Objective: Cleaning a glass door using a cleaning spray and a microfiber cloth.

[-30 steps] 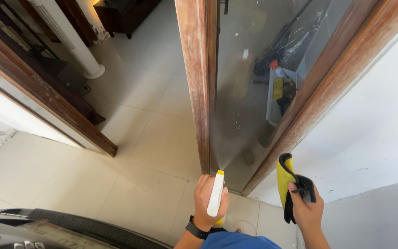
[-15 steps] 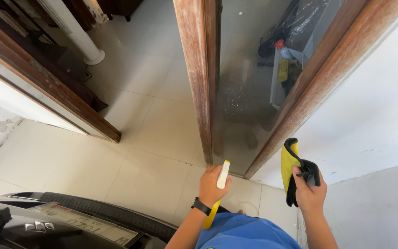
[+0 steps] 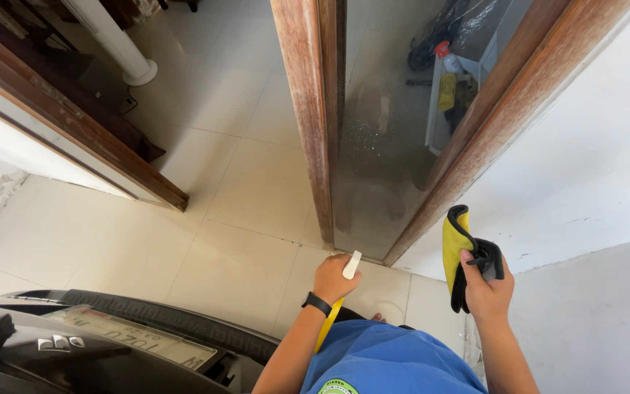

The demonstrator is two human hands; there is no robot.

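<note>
1. Two hands were clenched: the left hand (image 3: 333, 279) gripped a spray bottle (image 3: 338, 298), the right hand (image 3: 487, 293) a yellow-and-black cloth (image 3: 459, 252).
2. The bottle's long axis ran diagonally, its white nozzle up-right toward the glass door (image 3: 380, 138), low beside the wooden frame (image 3: 313, 109).

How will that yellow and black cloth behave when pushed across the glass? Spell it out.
Likely floppy: the cloth hangs folded and bunched from the right hand. Probably light, since a loose grip holds it. It may slide easily where droplets speckle the glass.
</note>
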